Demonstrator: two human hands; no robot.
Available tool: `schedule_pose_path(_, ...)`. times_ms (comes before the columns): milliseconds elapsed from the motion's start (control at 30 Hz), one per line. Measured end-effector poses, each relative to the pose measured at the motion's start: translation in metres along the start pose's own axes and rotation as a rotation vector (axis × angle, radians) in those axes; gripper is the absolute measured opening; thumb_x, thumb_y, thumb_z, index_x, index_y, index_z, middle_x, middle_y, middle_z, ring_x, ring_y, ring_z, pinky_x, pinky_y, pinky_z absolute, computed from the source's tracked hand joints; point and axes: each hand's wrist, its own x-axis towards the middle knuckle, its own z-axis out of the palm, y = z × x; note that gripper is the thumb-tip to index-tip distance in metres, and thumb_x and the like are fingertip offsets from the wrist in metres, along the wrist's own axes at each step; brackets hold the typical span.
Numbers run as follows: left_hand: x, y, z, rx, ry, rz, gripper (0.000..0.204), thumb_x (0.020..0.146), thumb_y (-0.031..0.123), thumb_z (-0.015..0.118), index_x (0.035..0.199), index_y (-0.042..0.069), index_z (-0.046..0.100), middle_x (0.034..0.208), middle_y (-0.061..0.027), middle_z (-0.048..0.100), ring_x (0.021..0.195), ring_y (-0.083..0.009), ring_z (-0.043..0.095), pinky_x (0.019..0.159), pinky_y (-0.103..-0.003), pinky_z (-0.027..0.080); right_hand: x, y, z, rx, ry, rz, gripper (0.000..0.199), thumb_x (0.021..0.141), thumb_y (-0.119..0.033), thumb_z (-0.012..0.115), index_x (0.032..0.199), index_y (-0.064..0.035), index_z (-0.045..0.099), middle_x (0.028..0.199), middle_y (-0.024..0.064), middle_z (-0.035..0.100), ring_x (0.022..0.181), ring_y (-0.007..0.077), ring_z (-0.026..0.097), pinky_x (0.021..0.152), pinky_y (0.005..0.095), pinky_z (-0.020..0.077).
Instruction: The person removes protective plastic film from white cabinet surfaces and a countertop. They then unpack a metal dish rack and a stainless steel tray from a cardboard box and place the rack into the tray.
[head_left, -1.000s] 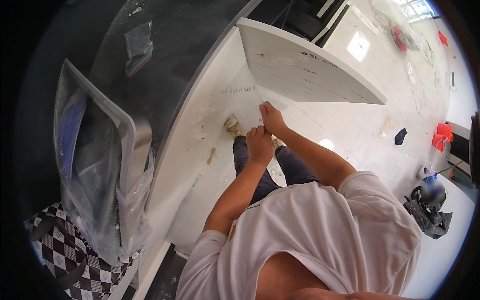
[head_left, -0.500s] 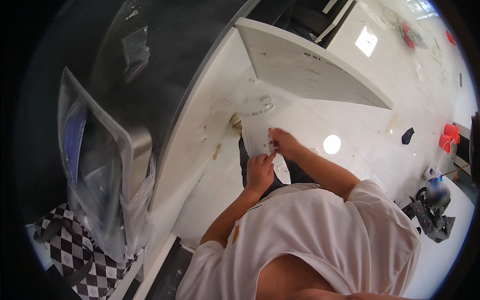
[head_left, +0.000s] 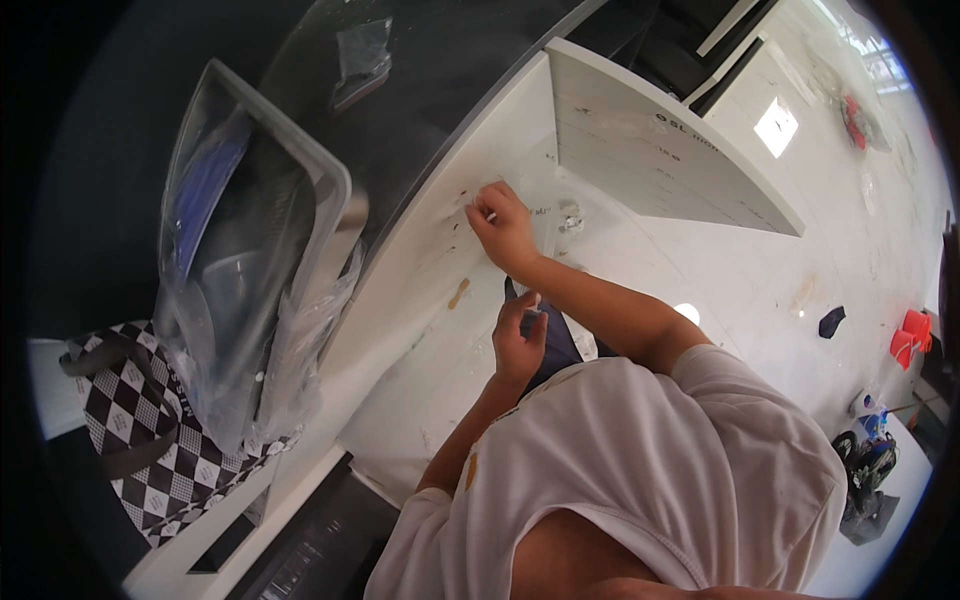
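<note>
On my left I see a clear plastic bin [head_left: 262, 200] wrapped in a transparent plastic bag [head_left: 300, 330], resting on the dark curved counter [head_left: 440, 110]. Below it lies a black-and-white checkered fabric bag [head_left: 150, 440]. Far right on the white floor [head_left: 760, 270] sit red plastic pieces [head_left: 908, 335] and a small dark object [head_left: 830, 321], possibly cloth.

Right hand [head_left: 505, 225] moved up to white counter edge [head_left: 440, 250] (fingers pinched); left hand [head_left: 520, 340] dropped back, apart.
</note>
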Motion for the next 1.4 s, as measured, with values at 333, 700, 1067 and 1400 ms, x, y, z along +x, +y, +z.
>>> schedule_pose_path(333,0.019,-0.042,-0.018,-1.309,0.44,-0.699,0.022,0.091,0.012,0.057,0.108,0.0,0.052,0.082,-0.0088,0.06,0.076,-0.0189,0.059,0.077,-0.033,0.05,0.012,-0.064,-0.041,-0.357,-0.355,-0.977,0.013,0.064,0.001,0.063,0.069,-0.0041,0.052,0.088,0.0114,0.06,0.084,0.032,0.059,0.075,0.04,0.0492)
schedule_pose_path(700,0.055,-0.054,-0.047,-1.308,0.539,-0.671,0.029,0.094,0.031,0.056,0.107,0.005,0.053,0.075,-0.0092,0.059,0.069,-0.0196,0.055,0.069,-0.035,0.047,-0.002,-0.021,-0.017,-0.522,-0.366,-0.471,0.04,0.07,-0.023,0.074,0.104,-0.0109,0.057,0.079,0.0085,0.055,0.073,0.0298,0.06,0.063,0.0389,0.0495)
schedule_pose_path(1067,0.093,-0.054,-0.053,-1.248,0.605,-0.704,0.015,0.095,0.022,0.056,0.091,0.007,0.055,0.063,-0.0004,0.049,0.059,-0.0103,0.049,0.05,-0.024,0.038,-0.008,0.015,-0.005,-0.654,-0.59,-0.545,0.014,0.075,-0.02,0.066,0.071,-0.0079,0.06,0.078,0.0099,0.051,0.066,0.0296,0.058,0.058,0.0412,0.0461)
schedule_pose_path(1400,0.036,-0.091,0.011,-1.084,0.503,-0.715,0.023,0.095,0.014,0.052,0.074,0.006,0.049,0.061,-0.0025,0.049,0.049,-0.0117,0.043,0.049,-0.027,0.038,-0.03,0.034,-0.042,-0.727,-0.739,-0.563,0.02,0.074,-0.025,0.066,0.073,-0.0062,0.061,0.078,0.0093,0.052,0.063,0.0302,0.058,0.058,0.0422,0.0468)
